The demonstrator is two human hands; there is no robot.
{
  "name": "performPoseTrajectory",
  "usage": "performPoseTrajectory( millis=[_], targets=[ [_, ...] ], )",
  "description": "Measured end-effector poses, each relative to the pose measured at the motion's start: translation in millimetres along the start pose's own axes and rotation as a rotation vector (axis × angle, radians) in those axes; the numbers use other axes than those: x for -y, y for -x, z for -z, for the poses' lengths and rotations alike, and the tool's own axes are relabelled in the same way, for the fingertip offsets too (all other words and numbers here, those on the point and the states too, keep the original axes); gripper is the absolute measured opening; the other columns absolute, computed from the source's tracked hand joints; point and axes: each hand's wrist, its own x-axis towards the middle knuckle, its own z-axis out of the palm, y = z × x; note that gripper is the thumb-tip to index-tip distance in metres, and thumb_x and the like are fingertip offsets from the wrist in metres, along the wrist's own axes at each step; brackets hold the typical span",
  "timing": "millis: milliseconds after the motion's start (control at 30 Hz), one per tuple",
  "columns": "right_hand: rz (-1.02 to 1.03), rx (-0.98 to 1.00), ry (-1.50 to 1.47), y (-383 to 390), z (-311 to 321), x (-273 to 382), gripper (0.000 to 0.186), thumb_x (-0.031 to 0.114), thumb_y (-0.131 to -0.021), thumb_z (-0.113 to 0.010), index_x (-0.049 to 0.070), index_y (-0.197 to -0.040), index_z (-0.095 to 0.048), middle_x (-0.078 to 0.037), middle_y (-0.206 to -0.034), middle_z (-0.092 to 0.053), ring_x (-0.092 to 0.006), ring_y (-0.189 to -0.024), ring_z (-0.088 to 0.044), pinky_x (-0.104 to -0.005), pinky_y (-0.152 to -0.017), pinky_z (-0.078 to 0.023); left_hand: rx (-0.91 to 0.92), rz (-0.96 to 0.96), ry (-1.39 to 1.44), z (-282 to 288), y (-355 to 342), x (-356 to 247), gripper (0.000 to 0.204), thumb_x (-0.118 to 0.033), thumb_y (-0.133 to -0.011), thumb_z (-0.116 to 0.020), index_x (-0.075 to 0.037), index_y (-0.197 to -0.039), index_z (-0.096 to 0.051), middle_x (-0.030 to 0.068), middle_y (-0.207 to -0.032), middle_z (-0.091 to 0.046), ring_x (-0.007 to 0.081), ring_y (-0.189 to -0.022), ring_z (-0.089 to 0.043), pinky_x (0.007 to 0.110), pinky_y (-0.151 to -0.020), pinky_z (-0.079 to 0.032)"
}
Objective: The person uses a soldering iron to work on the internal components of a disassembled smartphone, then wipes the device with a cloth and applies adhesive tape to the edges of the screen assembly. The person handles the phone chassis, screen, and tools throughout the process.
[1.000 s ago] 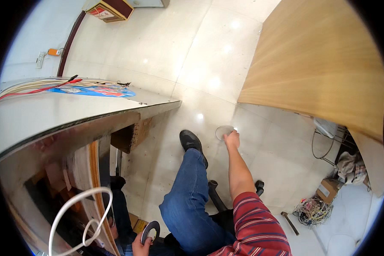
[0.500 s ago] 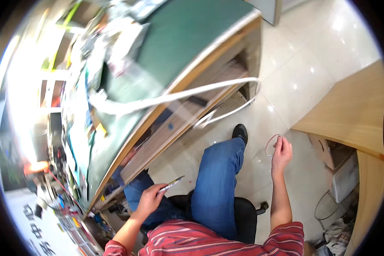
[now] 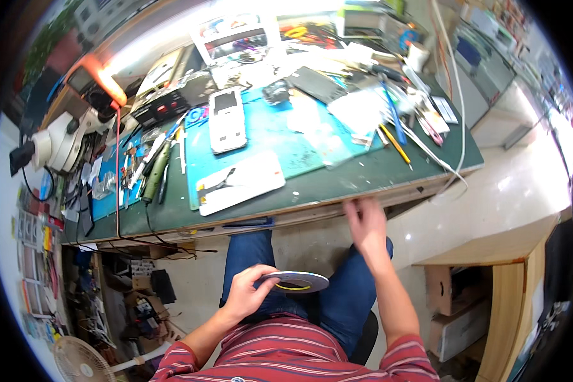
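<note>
My left hand (image 3: 243, 294) pinches a thin, flat tape roll (image 3: 320, 284) by its near-left rim, thumb on top. The roll is grey with a yellow inner ring and is held almost level above my lap. My right hand (image 3: 367, 226) is at the desk's front edge, right of the middle, with its fingers stretched and apart but blurred. Nothing shows in it. On the desk before me lie a white phone-shaped panel (image 3: 240, 184) with tweezers on it and a white-framed phone (image 3: 228, 121) on a blue mat (image 3: 299, 164).
A green desk (image 3: 356, 183) spans the front. A green-handled tool (image 3: 157, 172) and a microscope (image 3: 57, 143) are at left. A yellow pencil (image 3: 396, 145) and a white cable (image 3: 459, 95) are at right. A wooden cabinet (image 3: 477, 245) stands right, a fan (image 3: 83, 360) lower left.
My view has turned to face the desk. My right hand has moved from the right side to the desk edge, and the thin loop it pinched no longer shows. My left hand still grips the tape roll.
</note>
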Motion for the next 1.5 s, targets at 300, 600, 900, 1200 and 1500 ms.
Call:
performPoseTrajectory(
  millis=[300, 600, 900, 1200, 1500],
  targets=[
    [-0.328, 0.202, -0.729, 110.1, 35.7, 36.4, 0.015, 0.009, -0.106, -0.061, -0.004, -0.109, -0.069, -0.010, -0.097, -0.077, -0.0146, -0.080, -0.073, -0.0290, -0.074, -0.059, 0.457, 0.284, 0.131, 2.6, -14.8, 61.2, 0.021, -0.018, -0.100, -0.071, -0.004, -0.115, -0.074, 0.0101, -0.100, -0.079, 0.0218, -0.099, -0.076, 0.034, -0.090, -0.058],
    [0.409, 0.402, 0.050, 98.0, 18.5, 85.6, 0.015, 0.020, -0.083, -0.086, 0.010, -0.090, -0.077, -0.006, -0.080, -0.069, -0.0250, -0.069, -0.069, -0.0356, -0.059, -0.053, 0.314, -0.311, 0.085, 4.1, -41.2, 20.9, 0.032, -0.026, -0.097, -0.075, -0.007, -0.123, -0.074, 0.0115, -0.105, -0.078, 0.0293, -0.100, -0.075, 0.042, -0.089, -0.056],
    [0.104, 0.500, -0.185, 90.7, 53.4, 118.0, 0.015, 0.012, -0.095, -0.077, 0.003, -0.107, -0.076, -0.007, -0.085, -0.075, -0.0188, -0.071, -0.072, -0.0288, -0.063, -0.055, 0.403, -0.078, 0.351, 50.8, -24.1, 8.0, 0.022, -0.018, -0.101, -0.071, -0.004, -0.117, -0.076, 0.0080, -0.094, -0.080, 0.0173, -0.076, -0.074, 0.028, -0.069, -0.056],
    [-0.176, 0.127, -0.320, 61.4, 113.1, 152.2, 0.019, 0.011, -0.105, -0.061, -0.002, -0.116, -0.069, -0.003, -0.083, -0.072, -0.0092, -0.073, -0.066, -0.0252, -0.066, -0.054, 0.355, 0.256, 0.713, 42.0, -33.1, 19.6, 0.036, -0.018, -0.111, -0.054, 0.004, -0.139, -0.060, 0.0144, -0.127, -0.073, 0.0204, -0.111, -0.071, 0.034, -0.093, -0.059],
    [-0.104, 0.118, -0.365, 65.5, 88.5, 156.1, 0.024, 0.018, -0.107, -0.065, -0.002, -0.119, -0.067, -0.005, -0.085, -0.073, -0.0086, -0.073, -0.066, -0.0229, -0.067, -0.053, 0.354, 0.230, 1.035, 11.4, -82.8, -37.5, 0.027, -0.025, -0.107, -0.067, 0.001, -0.103, -0.070, 0.0063, -0.094, -0.078, 0.0084, -0.085, -0.070, 0.026, -0.082, -0.057]
  ],
)
